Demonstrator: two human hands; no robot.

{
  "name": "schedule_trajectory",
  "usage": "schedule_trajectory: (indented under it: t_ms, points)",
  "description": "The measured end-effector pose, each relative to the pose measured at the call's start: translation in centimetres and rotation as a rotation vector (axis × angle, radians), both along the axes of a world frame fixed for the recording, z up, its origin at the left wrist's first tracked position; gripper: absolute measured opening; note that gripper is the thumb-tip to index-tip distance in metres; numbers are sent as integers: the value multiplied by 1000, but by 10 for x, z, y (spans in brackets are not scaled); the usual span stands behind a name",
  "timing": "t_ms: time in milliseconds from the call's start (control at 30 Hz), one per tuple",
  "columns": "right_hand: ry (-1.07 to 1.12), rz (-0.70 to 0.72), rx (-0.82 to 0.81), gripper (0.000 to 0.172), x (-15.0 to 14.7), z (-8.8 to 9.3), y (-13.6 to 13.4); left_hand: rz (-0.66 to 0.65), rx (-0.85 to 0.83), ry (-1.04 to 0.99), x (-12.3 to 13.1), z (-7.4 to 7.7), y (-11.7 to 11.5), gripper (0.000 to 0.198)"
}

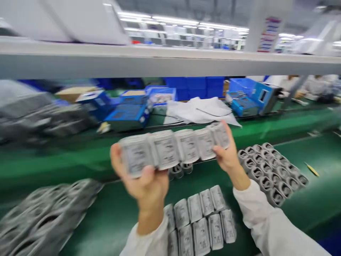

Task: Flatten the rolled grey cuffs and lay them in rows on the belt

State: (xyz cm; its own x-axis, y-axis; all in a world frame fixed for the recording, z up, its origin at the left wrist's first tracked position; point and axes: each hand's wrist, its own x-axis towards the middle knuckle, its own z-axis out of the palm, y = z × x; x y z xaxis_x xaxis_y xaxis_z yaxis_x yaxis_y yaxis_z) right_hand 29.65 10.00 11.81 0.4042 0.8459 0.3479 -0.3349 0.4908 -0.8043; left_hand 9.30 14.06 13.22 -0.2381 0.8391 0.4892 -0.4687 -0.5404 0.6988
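Between my two hands, raised above the green work surface, is a row of grey labelled housings pressed side by side, label faces toward me. My left hand grips the left end, thumb on the front of the leftmost housing. At the right end, my right hand pinches the last housing, thumb in front. Below them lie two rows of similar labelled housings, face up. A few more housings show partly behind the held row, just under it.
To the right stands a block of open-ended grey housings, with a yellow tool beyond it. More grey parts lie on the left, blurred. Behind are blue boxes and a white sheet. A shelf edge crosses above.
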Motion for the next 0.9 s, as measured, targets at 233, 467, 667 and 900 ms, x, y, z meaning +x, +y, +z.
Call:
schedule_trajectory:
  t_ms: [233, 467, 667, 900]
  points:
    - [-189, -132, -34, 140, 11, 0, 7, -50, 41, 104, 0, -30, 6, 95]
    - [-256, -194, -65, 130, 16, 3, 5, -132, -70, 106, -6, -22, 6, 98]
    - [-281, -250, -60, 127, 21, 1, 12, -340, -200, -30, -13, -7, 5, 73]
    - [-327, -266, -78, 125, 25, -6, 19, -274, -101, 66, -4, -11, -1, 70]
